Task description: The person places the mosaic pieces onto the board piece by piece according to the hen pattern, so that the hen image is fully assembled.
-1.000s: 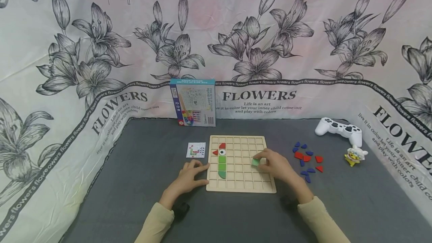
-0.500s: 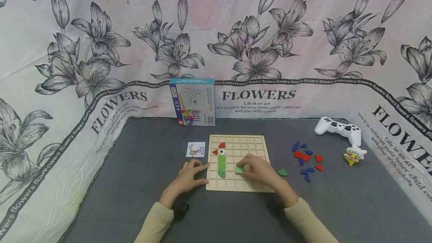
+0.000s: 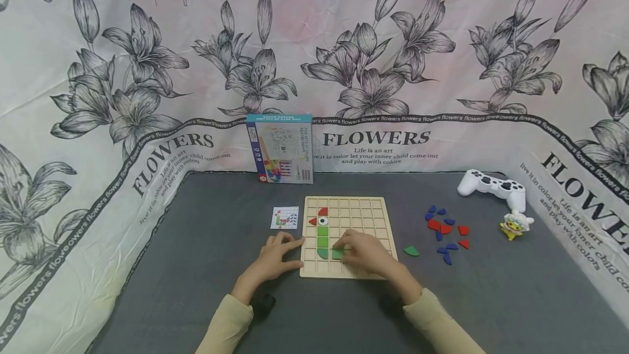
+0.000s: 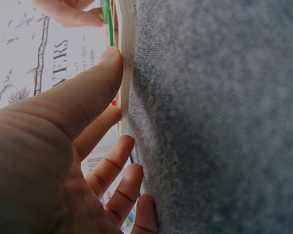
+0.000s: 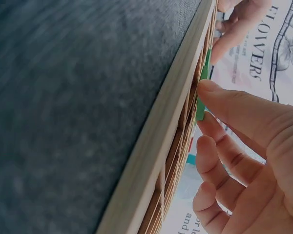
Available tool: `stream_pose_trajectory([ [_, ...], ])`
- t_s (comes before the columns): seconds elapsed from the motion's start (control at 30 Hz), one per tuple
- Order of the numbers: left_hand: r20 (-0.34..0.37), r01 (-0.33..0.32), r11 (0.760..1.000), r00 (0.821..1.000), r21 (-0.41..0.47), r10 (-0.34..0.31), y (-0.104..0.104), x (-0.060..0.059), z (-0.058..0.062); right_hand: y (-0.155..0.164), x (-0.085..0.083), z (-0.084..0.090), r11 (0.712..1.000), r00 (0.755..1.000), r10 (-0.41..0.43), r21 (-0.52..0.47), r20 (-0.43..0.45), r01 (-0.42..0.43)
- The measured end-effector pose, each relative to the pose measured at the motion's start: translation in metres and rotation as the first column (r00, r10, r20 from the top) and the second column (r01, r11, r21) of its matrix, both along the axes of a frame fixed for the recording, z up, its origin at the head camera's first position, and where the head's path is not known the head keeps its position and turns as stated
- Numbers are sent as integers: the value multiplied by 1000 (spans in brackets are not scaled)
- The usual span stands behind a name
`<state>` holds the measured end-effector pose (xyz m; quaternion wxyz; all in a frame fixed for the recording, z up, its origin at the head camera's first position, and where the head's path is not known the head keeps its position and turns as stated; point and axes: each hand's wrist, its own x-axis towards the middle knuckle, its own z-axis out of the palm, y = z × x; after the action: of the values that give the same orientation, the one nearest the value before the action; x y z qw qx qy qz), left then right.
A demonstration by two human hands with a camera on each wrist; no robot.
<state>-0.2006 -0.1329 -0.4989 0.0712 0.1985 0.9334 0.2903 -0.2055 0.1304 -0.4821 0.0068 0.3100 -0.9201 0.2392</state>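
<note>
The right hand [image 3: 363,253], now farther left, pinches a green tile [image 3: 338,254] over the wooden grid board [image 3: 378,209] (left hand [image 3: 272,258], fingers extended, steadies its edge); tilted entry could jam it.

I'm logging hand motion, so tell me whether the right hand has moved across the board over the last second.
Yes. The right hand has moved left across the wooden board, from its right side to beside the green column.

card [image 3: 285,217] left of board [image 3: 361,209] | loose pieces [image 3: 446,229] right | box [image 3: 280,149] behind
</note>
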Motion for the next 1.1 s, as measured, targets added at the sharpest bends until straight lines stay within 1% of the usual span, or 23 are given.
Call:
stream_pose_trajectory([
  [0.1,4,-1,1000,1000,-1,1,0,-1,0,-3,0,-1,1000,1000,4,5,-3,-4],
  [0.3,2,0,1000,1000,-4,0,-1,0,-1,-6,1,1,1000,1000,7,-7,29,-7],
  [0.47,1,8,1000,1000,3,-8,-1,1,0,-2,2,-1,1000,1000,-18,10,12,18],
  [0.6,-1,10,1000,1000,4,-10,-1,0,1,6,3,-4,999,999,-35,-5,-1,35],
  [0.77,-2,11,1000,1000,4,-11,-1,1,1,21,5,-6,998,998,-62,13,-20,62],
  [1.1,1,13,1000,1000,5,-13,-1,1,1,57,13,-1,992,992,-126,13,23,126],
])
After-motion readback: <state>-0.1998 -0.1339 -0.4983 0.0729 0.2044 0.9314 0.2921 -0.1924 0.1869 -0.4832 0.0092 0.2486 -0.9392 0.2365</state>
